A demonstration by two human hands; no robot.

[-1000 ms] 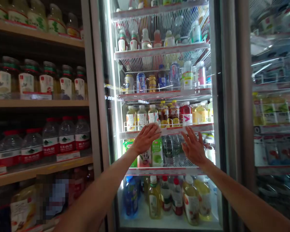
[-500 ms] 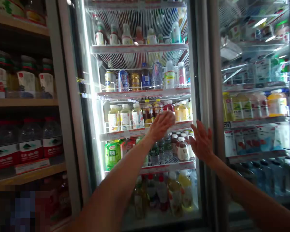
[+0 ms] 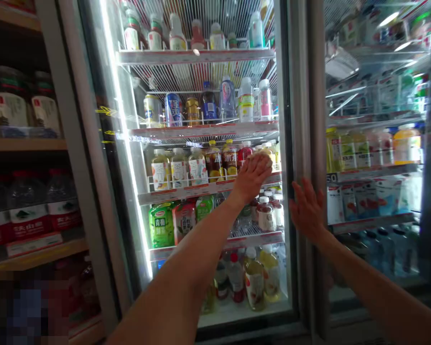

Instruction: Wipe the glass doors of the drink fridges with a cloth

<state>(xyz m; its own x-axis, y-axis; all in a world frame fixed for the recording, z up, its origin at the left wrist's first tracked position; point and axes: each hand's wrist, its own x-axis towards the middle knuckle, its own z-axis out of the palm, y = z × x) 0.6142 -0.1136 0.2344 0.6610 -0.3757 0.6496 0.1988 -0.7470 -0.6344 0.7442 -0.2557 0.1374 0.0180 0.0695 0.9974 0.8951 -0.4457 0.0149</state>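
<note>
My left hand (image 3: pixel 252 178) reaches forward across the lit glass-fronted drinks fridge, its fingers stretched out and lying nearly flat. It covers part of the middle shelf, just right of a red bottle (image 3: pixel 244 153) and in front of yellow bottles. A pale patch shows at its fingertips; I cannot tell whether it is a cloth or a reflection. Whether the palm touches the glass is not clear. My right hand (image 3: pixel 308 211) is open, fingers apart, at the metal door frame (image 3: pixel 307 120) on the right. I see nothing held in it.
Bottles, cans and green pouches (image 3: pixel 161 225) fill the fridge shelves. Another glass-fronted fridge (image 3: pixel 373 172) with drinks stands to the right. Wooden shelves (image 3: pixel 25 144) with large bottles (image 3: pixel 27 203) are on the left. Light reflections cross the glass.
My left hand has moved right and slightly up, from left of the red bottle to its right. My right hand stays by the door frame. The view has shifted a little.
</note>
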